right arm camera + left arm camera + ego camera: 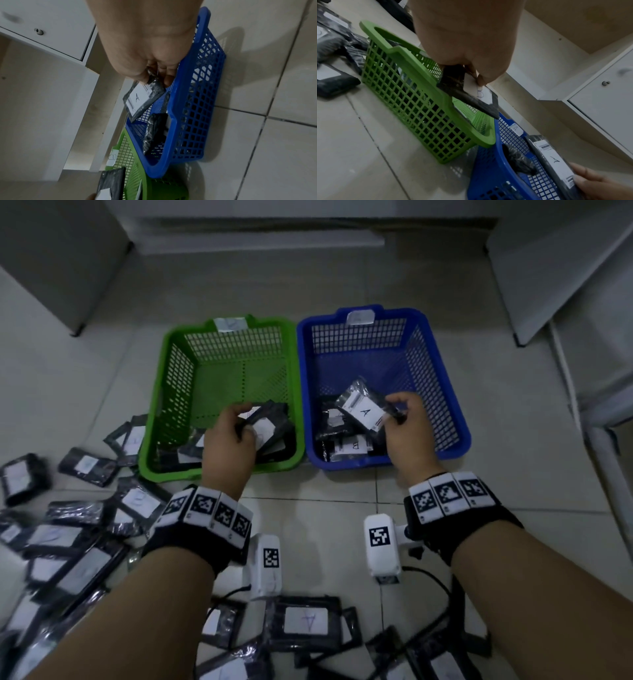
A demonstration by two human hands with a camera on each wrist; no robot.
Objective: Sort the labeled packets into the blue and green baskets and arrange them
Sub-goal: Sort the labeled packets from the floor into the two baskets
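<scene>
A green basket point(171, 378) and a blue basket point(442, 364) stand side by side on the tiled floor. My left hand point(229, 436) pinches a black packet labelled B point(481, 94) over the green basket's near end, above other packets lying inside. My right hand point(404, 422) pinches a black packet labelled A point(363, 410) by its corner over the blue basket, where a few packets point(346, 445) lie at the near end. In the right wrist view the A packet point(142, 100) hangs tilted from my fingertips point(168, 81).
Many loose black packets point(78, 529) with white labels lie scattered on the floor at left and along the near edge point(308, 621). White cabinets point(561, 268) stand at the right and back. A tag A point(516, 128) marks the blue basket, tag B point(112, 157) the green.
</scene>
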